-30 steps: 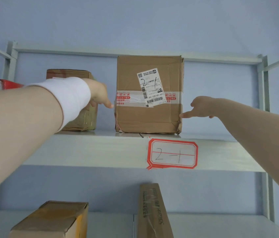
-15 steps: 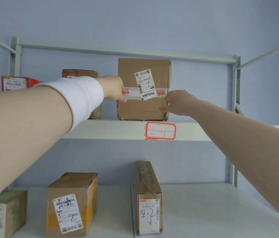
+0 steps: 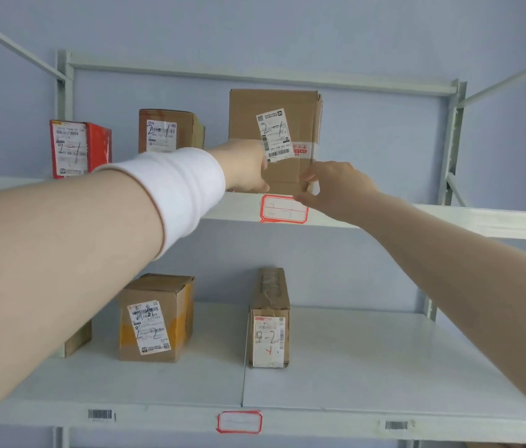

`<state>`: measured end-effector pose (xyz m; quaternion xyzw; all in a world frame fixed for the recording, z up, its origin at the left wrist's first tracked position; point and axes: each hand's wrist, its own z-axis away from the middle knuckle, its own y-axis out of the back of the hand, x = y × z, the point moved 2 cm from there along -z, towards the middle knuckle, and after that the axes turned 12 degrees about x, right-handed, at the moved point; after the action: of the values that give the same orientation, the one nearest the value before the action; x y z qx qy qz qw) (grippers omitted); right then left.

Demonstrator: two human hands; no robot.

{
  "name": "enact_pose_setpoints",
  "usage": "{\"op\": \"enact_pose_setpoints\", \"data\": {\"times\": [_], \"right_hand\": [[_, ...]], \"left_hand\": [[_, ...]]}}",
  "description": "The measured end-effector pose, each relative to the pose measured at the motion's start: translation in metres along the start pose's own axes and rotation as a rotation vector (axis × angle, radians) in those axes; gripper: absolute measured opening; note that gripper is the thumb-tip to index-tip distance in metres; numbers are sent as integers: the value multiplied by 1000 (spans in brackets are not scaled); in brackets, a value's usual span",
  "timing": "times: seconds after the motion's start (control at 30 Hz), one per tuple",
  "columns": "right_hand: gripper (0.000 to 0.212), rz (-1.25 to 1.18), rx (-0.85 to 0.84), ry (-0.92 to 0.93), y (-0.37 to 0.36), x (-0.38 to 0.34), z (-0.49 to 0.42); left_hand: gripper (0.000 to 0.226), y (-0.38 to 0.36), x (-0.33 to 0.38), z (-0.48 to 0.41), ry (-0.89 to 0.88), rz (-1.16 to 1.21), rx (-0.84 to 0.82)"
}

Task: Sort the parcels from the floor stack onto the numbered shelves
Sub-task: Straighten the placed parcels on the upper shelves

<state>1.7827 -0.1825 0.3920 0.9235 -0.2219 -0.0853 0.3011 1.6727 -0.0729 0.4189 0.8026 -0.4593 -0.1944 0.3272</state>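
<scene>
- While standing upright on the upper shelf (image 3: 449,218), right above the red-framed 2-1 tag (image 3: 283,209), bears a handwritten 2-1 on its label (the big brown parcel (image 3: 274,140), that is), so looks correctly placed.
- Sits close to the front lip, though; could tip or slide off forward if dragged along on release.
- Cannot tell the grip of the left hand (image 3: 243,166): set against the lower left of the front face, fingers hidden behind the knuckles.
- Shows the right hand (image 3: 336,184) with fingers loosely curled and apart at the lower right corner, wrapped round nothing; cannot tell whether touching.
- Could skew if pushed harder on one side than the other, turning the label away from view.
- Could travel too far left under an uneven shove and knock the neighbouring brown box (image 3: 167,130), itself near the red box (image 3: 79,148).
- Could catch on the white wristband (image 3: 180,189) or a fingertip and creep over the edge unnoticed, given the high reach and the upward line of sight.
</scene>
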Motion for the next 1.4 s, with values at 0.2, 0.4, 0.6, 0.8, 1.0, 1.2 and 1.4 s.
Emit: {"op": "enact_pose_setpoints", "data": {"times": [0.2,0.4,0.6,0.8,1.0,1.2,1.4], "right_hand": [[44,68,-56,8,11,0,31],[47,92,-104,-13,17,-6,49],[49,99,-167,-10,-5,-24,77],[45,74,-273,-20,-50,-26,103],[45,81,-401,-44,-103,-1,125],[49,30,-458,-99,-142,49,130],[62,-229,-510,-306,-203,94,152]], "left_hand": [[41,-5,23,23,-24,0,22],[35,-6,23,41,-57,18,-9],[27,-27,2,79,-63,5,-103],[46,-69,-23,109,8,82,-184],[49,-137,-36,129,79,115,-291],[52,-215,-45,140,188,145,-380],[62,-280,-44,149,330,276,-453]]}}
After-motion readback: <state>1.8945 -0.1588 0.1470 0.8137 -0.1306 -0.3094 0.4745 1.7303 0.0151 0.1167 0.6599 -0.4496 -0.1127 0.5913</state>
